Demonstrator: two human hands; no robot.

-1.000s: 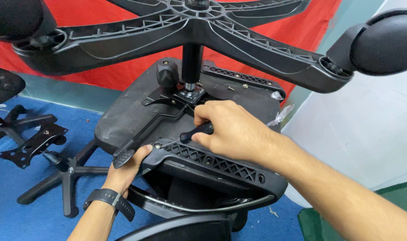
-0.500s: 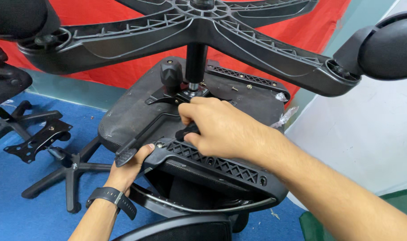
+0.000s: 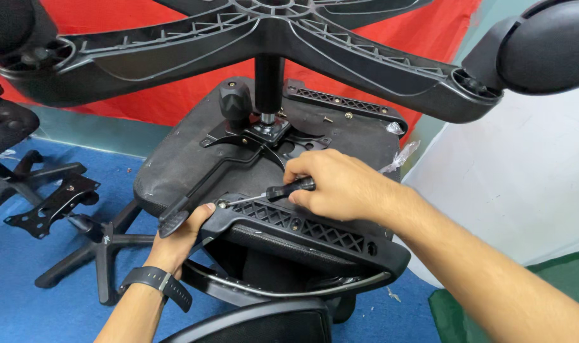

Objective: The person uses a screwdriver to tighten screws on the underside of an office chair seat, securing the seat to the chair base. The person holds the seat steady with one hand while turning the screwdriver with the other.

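Two hands work on the upturned chair seat (image 3: 175, 165). The right hand (image 3: 340, 187) is closed around a screwdriver (image 3: 270, 192), its tip at a screw (image 3: 222, 204); the left hand (image 3: 181, 235), just beneath, grips the armrest bracket (image 3: 289, 232), apparently to steady it.

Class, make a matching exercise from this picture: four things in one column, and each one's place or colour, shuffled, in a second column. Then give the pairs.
1. screwdriver
2. wristband
3. floor mat
4. cloth backdrop

a. blue
b. red
c. gripped in the right hand
d. worn just below the left hand

Pairs: 1-c, 2-d, 3-a, 4-b
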